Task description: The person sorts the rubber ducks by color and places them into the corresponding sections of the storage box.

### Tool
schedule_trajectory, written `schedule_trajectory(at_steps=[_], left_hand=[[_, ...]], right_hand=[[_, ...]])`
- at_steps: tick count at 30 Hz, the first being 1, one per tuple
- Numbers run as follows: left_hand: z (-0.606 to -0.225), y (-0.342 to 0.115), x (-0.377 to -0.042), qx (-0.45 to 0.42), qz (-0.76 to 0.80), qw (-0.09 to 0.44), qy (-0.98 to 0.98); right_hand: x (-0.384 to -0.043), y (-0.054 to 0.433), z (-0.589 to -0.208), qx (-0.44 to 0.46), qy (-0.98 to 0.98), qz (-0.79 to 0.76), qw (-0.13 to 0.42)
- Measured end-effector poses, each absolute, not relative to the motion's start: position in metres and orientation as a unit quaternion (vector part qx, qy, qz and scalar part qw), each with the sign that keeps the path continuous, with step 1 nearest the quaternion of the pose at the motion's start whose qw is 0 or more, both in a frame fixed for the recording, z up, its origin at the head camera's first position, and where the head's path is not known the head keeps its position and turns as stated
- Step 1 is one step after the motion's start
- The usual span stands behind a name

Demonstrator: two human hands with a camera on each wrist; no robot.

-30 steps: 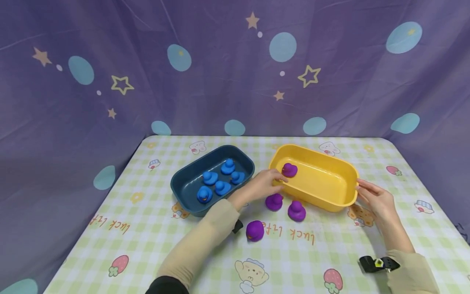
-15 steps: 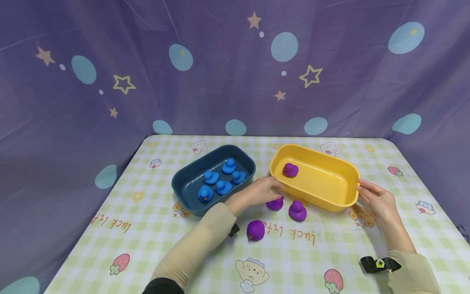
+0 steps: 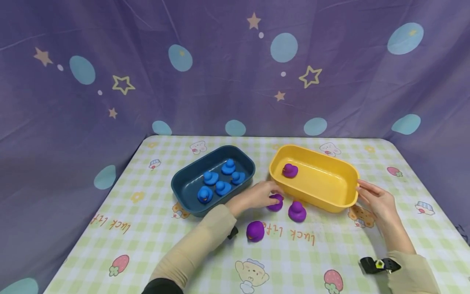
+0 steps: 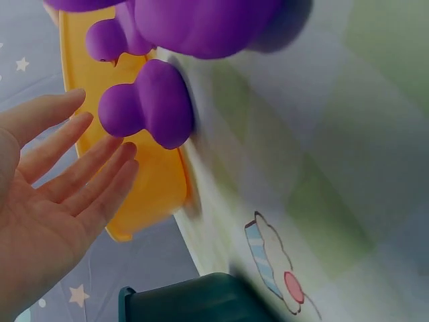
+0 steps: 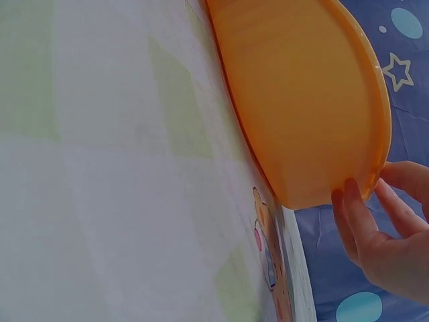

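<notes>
In the head view, my left hand (image 3: 258, 195) reaches over a purple rubber duck (image 3: 275, 203), its fingers partly covering the toy. The left wrist view shows the left hand's fingers (image 4: 100, 181) spread and nearly straight beside a purple duck. Another purple duck (image 3: 297, 211) sits just to the right, and a third purple duck (image 3: 255, 231) is closer to me. At the right end of the yellow tray (image 3: 319, 200), my right hand (image 3: 378, 204) pinches the rim. One purple duck (image 3: 290, 170) lies inside the tray's left part.
A dark teal tray (image 3: 187, 202) holding several blue ducks (image 3: 211, 178) stands left of the yellow tray, beyond my left forearm. A checked cloth (image 3: 176, 253) covers the table. Behind it hangs a purple curtain (image 3: 220, 94).
My left hand has come down from the yellow tray's left rim to the purple duck just in front of the tray. The right hand stays at the tray's right end.
</notes>
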State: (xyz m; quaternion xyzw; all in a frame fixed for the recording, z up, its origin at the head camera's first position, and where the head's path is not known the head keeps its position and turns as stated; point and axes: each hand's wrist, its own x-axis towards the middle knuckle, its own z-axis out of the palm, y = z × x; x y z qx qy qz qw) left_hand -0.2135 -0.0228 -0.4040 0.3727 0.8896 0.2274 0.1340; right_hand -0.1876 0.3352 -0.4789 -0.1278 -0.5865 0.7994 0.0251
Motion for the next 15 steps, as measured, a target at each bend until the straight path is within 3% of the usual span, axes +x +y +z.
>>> schedule_trajectory(at_steps=[15], left_hand=[[-0.4111,-0.0218,-0.2144,0.371,0.224,0.135,0.891]], right_hand=[[-0.1866,0.3346,-0.4782,-0.122,-0.584,0.802,0.021]])
